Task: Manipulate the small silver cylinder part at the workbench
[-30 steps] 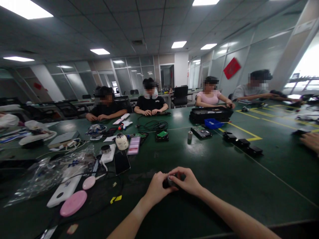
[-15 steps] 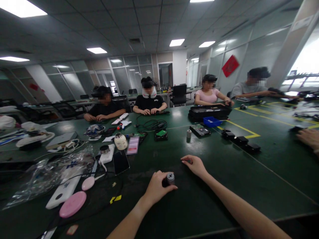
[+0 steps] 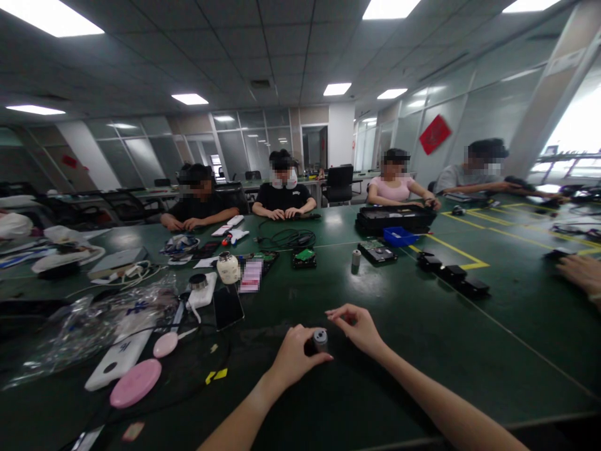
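Note:
My left hand [image 3: 293,354] curls its thumb and index finger round a small grey metal cylinder [image 3: 320,339], which looks like a small motor. The cylinder stands upright on the green table, and dark marks or holes show on its top face. Just to the right, my right hand [image 3: 357,327] hovers with thumb and fingertips drawn together in a pinch, close to the cylinder but apart from it. Whatever the pinch may hold is too small to make out. A similar metal cylinder [image 3: 355,258] stands upright farther back.
Behind lie hard drives [image 3: 378,252], a blue tray [image 3: 400,236] and black blocks [image 3: 453,274]. On the left are a phone [image 3: 228,307], a white jar [image 3: 228,267], a pink disc [image 3: 136,383] and plastic wrap [image 3: 103,329]. Several people sit round the table [image 3: 291,300]; another hand [image 3: 580,274] rests at right.
My right hand has moved left and slightly nearer, closing in on the cylinder by my left hand. My left hand and that cylinder stay in place. The view has tipped up slightly.

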The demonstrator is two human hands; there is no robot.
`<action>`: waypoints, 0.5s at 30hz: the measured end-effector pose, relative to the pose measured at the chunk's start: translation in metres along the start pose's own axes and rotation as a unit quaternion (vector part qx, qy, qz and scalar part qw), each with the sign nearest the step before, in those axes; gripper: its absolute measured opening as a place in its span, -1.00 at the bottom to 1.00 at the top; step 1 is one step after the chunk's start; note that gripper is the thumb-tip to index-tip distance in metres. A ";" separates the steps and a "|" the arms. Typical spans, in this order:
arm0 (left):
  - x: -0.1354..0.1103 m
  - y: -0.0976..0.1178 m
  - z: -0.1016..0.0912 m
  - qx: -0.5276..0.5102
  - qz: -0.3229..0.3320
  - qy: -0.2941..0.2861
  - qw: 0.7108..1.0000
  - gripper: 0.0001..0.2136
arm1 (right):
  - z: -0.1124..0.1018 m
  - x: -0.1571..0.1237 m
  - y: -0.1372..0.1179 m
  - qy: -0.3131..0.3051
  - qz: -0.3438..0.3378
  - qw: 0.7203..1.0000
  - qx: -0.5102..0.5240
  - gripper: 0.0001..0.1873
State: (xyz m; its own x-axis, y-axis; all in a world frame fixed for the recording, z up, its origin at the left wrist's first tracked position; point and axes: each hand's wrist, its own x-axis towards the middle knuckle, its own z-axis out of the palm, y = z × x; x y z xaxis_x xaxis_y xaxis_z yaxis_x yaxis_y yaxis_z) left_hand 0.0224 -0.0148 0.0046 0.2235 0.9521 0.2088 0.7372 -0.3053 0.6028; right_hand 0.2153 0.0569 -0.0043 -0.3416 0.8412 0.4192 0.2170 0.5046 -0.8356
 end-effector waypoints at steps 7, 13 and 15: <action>0.001 -0.002 0.002 0.005 0.010 0.003 1.000 -0.60 | 0.014 -0.015 -0.025 -0.062 -0.040 0.996 0.056 -0.87; 0.001 -0.002 0.001 0.003 0.012 0.002 1.000 -0.59 | 0.015 -0.014 -0.022 -0.053 -0.042 0.996 0.058 -0.87; 0.001 -0.001 0.001 0.000 0.012 -0.001 1.000 -0.56 | 0.016 -0.014 -0.024 -0.062 -0.046 0.995 0.055 -0.89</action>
State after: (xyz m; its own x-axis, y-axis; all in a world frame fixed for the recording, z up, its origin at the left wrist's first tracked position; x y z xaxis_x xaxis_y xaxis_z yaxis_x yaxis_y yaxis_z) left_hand 0.0223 -0.0137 0.0038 0.2424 0.9443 0.2226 0.7309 -0.3286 0.5981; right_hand 0.2007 0.0296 0.0040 -0.4673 0.7582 0.4548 0.0803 0.5486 -0.8322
